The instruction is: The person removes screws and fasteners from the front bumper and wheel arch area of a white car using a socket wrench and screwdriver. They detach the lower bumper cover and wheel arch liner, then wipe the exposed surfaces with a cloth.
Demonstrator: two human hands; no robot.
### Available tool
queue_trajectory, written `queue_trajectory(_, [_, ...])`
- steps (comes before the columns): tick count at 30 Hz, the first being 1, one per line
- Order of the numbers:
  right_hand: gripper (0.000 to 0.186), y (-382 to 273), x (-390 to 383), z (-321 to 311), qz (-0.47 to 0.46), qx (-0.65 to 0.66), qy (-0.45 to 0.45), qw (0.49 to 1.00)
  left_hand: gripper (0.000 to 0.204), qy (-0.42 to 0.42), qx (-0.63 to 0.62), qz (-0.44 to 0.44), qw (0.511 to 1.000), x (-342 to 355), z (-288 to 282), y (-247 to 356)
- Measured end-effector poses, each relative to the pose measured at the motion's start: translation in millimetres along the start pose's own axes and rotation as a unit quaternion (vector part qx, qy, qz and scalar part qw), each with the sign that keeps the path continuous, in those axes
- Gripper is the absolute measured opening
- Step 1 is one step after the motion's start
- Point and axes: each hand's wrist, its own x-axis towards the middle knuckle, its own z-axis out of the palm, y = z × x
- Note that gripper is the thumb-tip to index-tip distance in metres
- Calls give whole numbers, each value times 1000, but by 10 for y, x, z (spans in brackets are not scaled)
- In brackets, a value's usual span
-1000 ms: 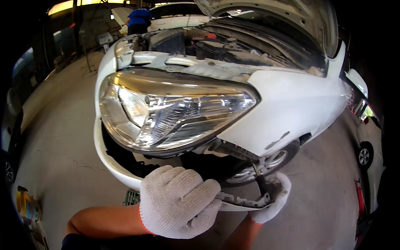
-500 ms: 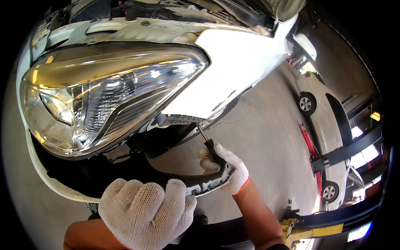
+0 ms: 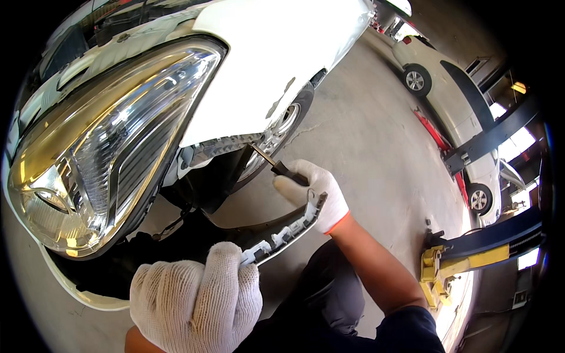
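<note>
View is swinging R, showing more wheel (image 3: 288,123); screwdriver (image 3: 283,171) tip is staying nr. fender's (image 3: 250,94) lower edge, keeping that spot visible. My L hand (image 3: 197,300) is gripping the bumper edge (image 3: 283,236), apart from fender; my R hand (image 3: 322,191) is grasping the screwdriver.

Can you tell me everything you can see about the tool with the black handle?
The tool looks like a screwdriver. Its smooth black handle could be plastic or rubber, and its thin, straight shaft looks like metal. The gloved right hand holds the handle, hiding part of it. The tool slants, with its shaft pointing up and left in the picture, toward the lower edge of the white fender. I can't tell the tip's shape, or whether it touches anything.
</note>
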Motion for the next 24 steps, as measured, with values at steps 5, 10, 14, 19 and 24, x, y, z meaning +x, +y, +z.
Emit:
queue_trajectory(5, [30,349,16,-96,125,317,-147,929,24,1,-10,17,1000,-11,4,-18])
queue_trajectory(10, [33,247,31,-46,-134,-259,33,956,27,-13,-8,33,999,-2,-10,-58])
queue_trajectory(14, [43,248,1,14,-159,-56,14,986,27,24,1,32,999,7,-4,-79])
queue_trajectory(19, [47,332,-9,-131,98,335,-183,919,25,58,1,33,998,13,24,-74])
queue_trajectory(24, [35,111,12,-165,-170,-186,-25,967,23,115,15,15,993,13,155,-49])
